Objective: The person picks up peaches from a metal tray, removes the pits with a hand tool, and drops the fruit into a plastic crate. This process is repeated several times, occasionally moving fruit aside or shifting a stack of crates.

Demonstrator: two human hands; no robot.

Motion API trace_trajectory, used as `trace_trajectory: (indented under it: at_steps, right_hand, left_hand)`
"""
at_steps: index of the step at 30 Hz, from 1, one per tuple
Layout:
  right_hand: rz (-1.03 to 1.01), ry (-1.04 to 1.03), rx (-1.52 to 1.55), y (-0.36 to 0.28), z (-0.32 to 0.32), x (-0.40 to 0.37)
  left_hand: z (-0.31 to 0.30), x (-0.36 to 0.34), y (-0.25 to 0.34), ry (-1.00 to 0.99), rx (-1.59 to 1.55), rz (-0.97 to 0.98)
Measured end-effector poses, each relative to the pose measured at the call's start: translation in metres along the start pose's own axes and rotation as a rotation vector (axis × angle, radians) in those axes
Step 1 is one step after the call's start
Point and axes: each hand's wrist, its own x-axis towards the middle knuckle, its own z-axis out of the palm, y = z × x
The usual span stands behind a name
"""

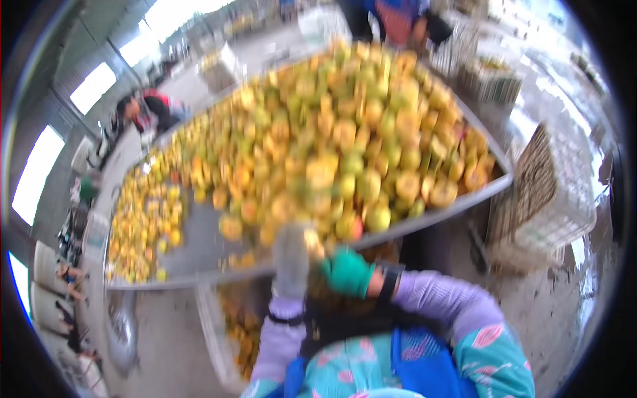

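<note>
My left hand (290,255), in a pale grey glove, is at the front edge of a large metal table (202,229) and is smeared by motion. Close to its right is my right hand (346,272) in a green glove, its fingers closed. A yellow-orange piece of fruit (313,243) shows between the two hands; which hand holds it is unclear. Beyond them a big heap of yellow and orange fruit (345,132), some pieces cut, covers much of the table. Smaller pieces (149,212) lie at its left end.
A crate of fruit pieces (213,338) is below the table edge. Large plastic crates (547,199) stand at the right, another crate (491,79) behind. One person (149,109) is at the far left side, another (398,20) beyond the heap. The right-hand floor looks wet.
</note>
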Motion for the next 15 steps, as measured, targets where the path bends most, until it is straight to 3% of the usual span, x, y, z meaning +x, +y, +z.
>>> trace_trajectory:
  at_steps: [1,2,3,5,6,7,8,9,10,11,12,15]
  right_hand:
    - [-0.017,0.167,0.006,0.023,0.034,-0.001]
    - [0.105,0.266,0.248,0.043,0.049,0.003]
    - [-0.102,0.321,0.301,0.127,-0.071,0.063]
    - [0.234,0.099,0.515,0.146,-0.138,0.061]
    - [0.218,0.104,0.329,0.136,-0.153,0.081]
    - [0.373,0.037,0.291,0.145,-0.212,0.06]
    - [0.498,-0.039,0.383,0.122,-0.228,0.058]
    - [0.619,-0.114,0.477,0.11,-0.238,0.056]
    - [0.674,-0.055,0.68,0.117,-0.227,0.06]
    - [0.525,0.047,0.8,0.126,-0.212,0.064]
    - [0.365,0.128,0.921,0.135,-0.197,0.069]
    - [0.478,0.0,0.713,0.102,-0.232,0.069]
  left_hand:
    - [0.021,0.038,-0.014,0.021,-0.037,0.085]
    - [0.04,0.049,-0.034,0.059,-0.007,0.16]
    - [0.108,0.139,0.047,0.424,-0.104,0.445]
    - [0.155,0.157,0.082,0.332,-0.354,0.234]
    - [0.138,0.174,0.089,0.315,-0.437,0.37]
    - [0.182,0.188,0.113,0.265,-0.487,0.458]
    - [0.183,0.197,0.104,0.265,-0.202,0.667]
    - [0.182,0.201,0.099,0.3,-0.096,0.73]
    - [0.178,0.207,0.098,0.337,0.015,0.801]
    - [0.178,0.212,0.102,0.373,0.126,0.876]
    - [0.19,0.209,0.114,0.362,-0.397,0.579]
    - [0.172,0.183,0.143,0.28,-0.729,0.341]
